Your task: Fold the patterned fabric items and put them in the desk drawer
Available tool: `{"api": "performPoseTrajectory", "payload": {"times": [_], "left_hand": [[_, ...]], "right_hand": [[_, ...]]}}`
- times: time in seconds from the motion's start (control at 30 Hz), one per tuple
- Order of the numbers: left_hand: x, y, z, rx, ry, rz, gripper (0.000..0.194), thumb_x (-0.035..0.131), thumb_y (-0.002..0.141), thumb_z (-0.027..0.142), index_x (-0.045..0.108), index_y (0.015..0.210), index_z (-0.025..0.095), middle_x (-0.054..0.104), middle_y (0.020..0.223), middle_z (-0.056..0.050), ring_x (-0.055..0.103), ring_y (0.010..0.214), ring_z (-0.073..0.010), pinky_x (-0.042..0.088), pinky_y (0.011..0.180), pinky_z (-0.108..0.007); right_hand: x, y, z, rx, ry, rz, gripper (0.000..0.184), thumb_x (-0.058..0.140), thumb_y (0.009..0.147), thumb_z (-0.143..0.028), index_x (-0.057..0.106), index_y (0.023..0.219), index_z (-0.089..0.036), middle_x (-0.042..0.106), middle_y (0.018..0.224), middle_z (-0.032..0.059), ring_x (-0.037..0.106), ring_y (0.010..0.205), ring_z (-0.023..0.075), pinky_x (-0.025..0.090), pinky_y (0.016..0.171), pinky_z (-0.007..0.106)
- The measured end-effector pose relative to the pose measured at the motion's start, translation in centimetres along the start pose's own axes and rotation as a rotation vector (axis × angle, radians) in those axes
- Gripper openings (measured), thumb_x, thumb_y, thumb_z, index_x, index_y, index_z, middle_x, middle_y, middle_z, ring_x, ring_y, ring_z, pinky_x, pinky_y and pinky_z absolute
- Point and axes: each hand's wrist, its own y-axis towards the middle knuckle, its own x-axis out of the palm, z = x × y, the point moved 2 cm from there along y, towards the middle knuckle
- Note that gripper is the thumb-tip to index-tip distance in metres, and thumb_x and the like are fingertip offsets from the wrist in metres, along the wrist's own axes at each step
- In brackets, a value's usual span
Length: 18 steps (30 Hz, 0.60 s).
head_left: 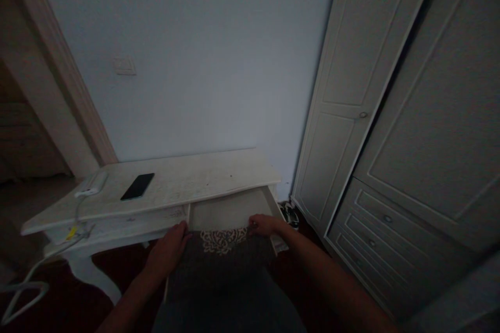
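Observation:
A dark brown cloth (pixel 187 257) with a beige scroll pattern (pixel 222 241) spreads across the near part of a pulled-out drawer (pixel 226 210). At its left corner, my left hand (pixel 174 243) pinches the edge. My right hand (pixel 264 225) grips the far edge on the right, fingers closed on the fabric. Both hands are near the drawer's side walls. The bare floor of the drawer shows beyond the cloth, and the near end is hidden in shadow under it.
The drawer belongs to a white table (pixel 187 174) against the wall. On its top lie a black phone (pixel 138 186) and a white power strip (pixel 91 183) with a cable. A shoe (pixel 289 216) stands on the floor beside a tall wardrobe (pixel 339 114) at right.

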Motion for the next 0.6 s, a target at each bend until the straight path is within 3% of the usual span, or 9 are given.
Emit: {"api": "performPoseTrajectory", "payload": {"times": [0.1, 0.23, 0.33, 0.43, 0.53, 0.6], "left_hand": [[1.4, -0.5, -1.3, -0.094, -0.046, 0.012, 0.041, 0.033, 0.093, 0.062, 0.051, 0.104, 0.026, 0.072, 0.121, -0.020, 0.072, 0.114, -0.0364, 0.051, 0.098, -0.048], [2.4, -2.2, -3.3, -0.246, -0.292, -0.125, 0.061, 0.051, 0.080, 0.079, 0.055, 0.108, 0.025, 0.078, 0.115, -0.016, 0.075, 0.112, -0.0362, 0.054, 0.097, -0.046], [2.5, -2.9, -4.3, -0.249, -0.391, -0.135, 0.062, 0.061, 0.072, 0.079, 0.062, 0.102, 0.025, 0.081, 0.107, -0.013, 0.077, 0.105, -0.0356, 0.057, 0.092, -0.044], [2.5, -3.1, -4.4, -0.303, -0.451, -0.071, 0.059, 0.071, 0.062, 0.076, 0.065, 0.091, 0.025, 0.082, 0.092, -0.010, 0.079, 0.093, -0.0363, 0.060, 0.082, -0.044], [2.8, -3.7, -3.8, -0.366, -0.702, -0.011, 0.059, 0.083, 0.051, 0.070, 0.069, 0.085, 0.025, 0.082, 0.084, -0.010, 0.080, 0.086, -0.0371, 0.063, 0.077, -0.045], [3.3, -4.5, -3.2, -0.430, -0.919, 0.002, 0.056, 0.088, 0.051, 0.066, 0.073, 0.085, 0.024, 0.083, 0.083, -0.010, 0.080, 0.084, -0.0364, 0.065, 0.078, -0.045]], "right_hand": [[1.0, 0.3, 0.2, 0.066, -0.066, -0.099, 0.021, 0.089, 0.062, -0.035, 0.075, 0.071, -0.022, 0.079, 0.079, 0.0048, 0.074, 0.082, 0.0252, 0.054, 0.077, 0.033], [1.2, -0.4, 0.8, 0.159, -0.113, -0.126, 0.038, 0.090, 0.062, -0.056, 0.075, 0.070, -0.022, 0.079, 0.079, 0.0105, 0.076, 0.087, 0.0324, 0.056, 0.084, 0.043], [0.7, -0.8, 1.0, 0.200, -0.109, -0.080, 0.053, 0.091, 0.057, -0.067, 0.075, 0.074, -0.019, 0.080, 0.092, 0.0195, 0.075, 0.101, 0.0416, 0.054, 0.092, 0.053], [0.3, -1.0, 0.9, 0.196, -0.035, -0.100, 0.056, 0.092, 0.054, -0.068, 0.076, 0.075, -0.019, 0.080, 0.090, 0.0176, 0.076, 0.095, 0.0405, 0.055, 0.089, 0.051], [0.2, -1.5, 0.6, 0.144, 0.069, -0.123, 0.055, 0.091, 0.060, -0.061, 0.080, 0.097, -0.023, 0.080, 0.094, 0.0081, 0.076, 0.094, 0.0315, 0.057, 0.084, 0.041], [0.3, -2.0, 0.2, 0.098, 0.179, -0.124, 0.070, 0.091, 0.063, -0.055, 0.074, 0.125, -0.026, 0.080, 0.105, 0.0039, 0.075, 0.100, 0.0267, 0.057, 0.084, 0.035]]}}
